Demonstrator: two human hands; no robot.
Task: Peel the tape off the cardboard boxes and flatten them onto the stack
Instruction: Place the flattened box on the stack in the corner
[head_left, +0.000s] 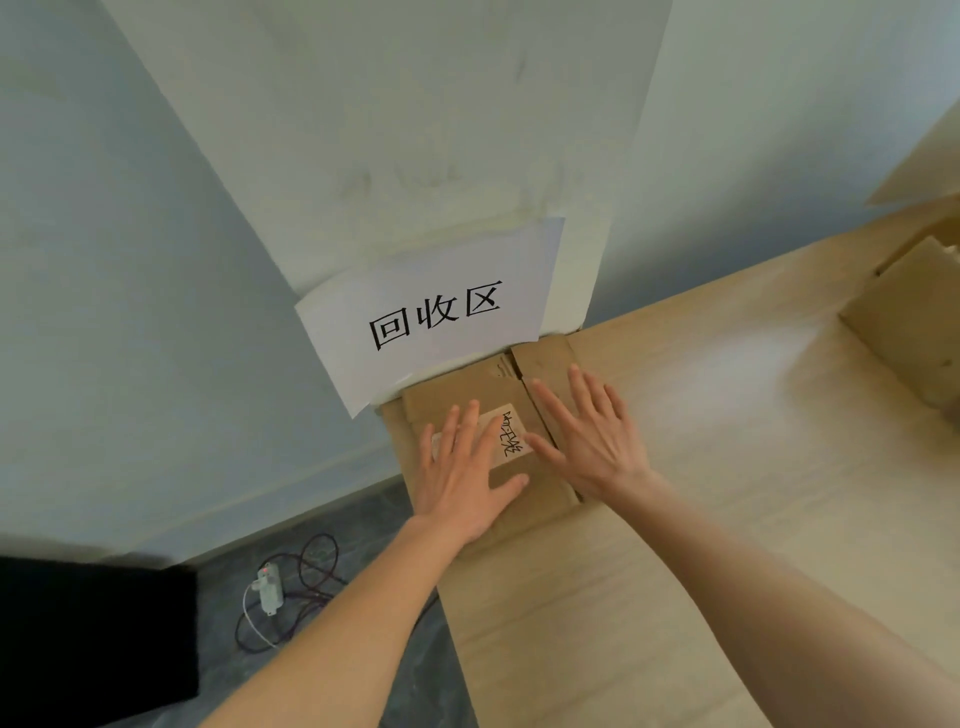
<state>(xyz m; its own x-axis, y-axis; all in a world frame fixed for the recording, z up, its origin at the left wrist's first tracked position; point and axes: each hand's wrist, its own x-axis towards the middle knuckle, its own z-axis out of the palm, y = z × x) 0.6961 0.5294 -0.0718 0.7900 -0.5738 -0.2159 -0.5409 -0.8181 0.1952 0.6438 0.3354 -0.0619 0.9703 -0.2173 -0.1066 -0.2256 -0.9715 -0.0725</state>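
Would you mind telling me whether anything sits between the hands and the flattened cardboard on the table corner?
Nothing visible does: the left hand and right hand lie open-palmed, apparently pressing directly on the flattened cardboard.

- A plain indoor room with a corner marked for recycling: a white paper sign (436, 312) printed 回收区 hangs on the pale wall (130, 260)
- Flattened cardboard (483, 410) lies below it on a light wooden table (727, 415)
- A power adapter (269, 587) and cables (311, 577) lie on the dark floor (363, 519)

Paper sign (436, 312), floor cable (306, 587), white adapter (269, 590)
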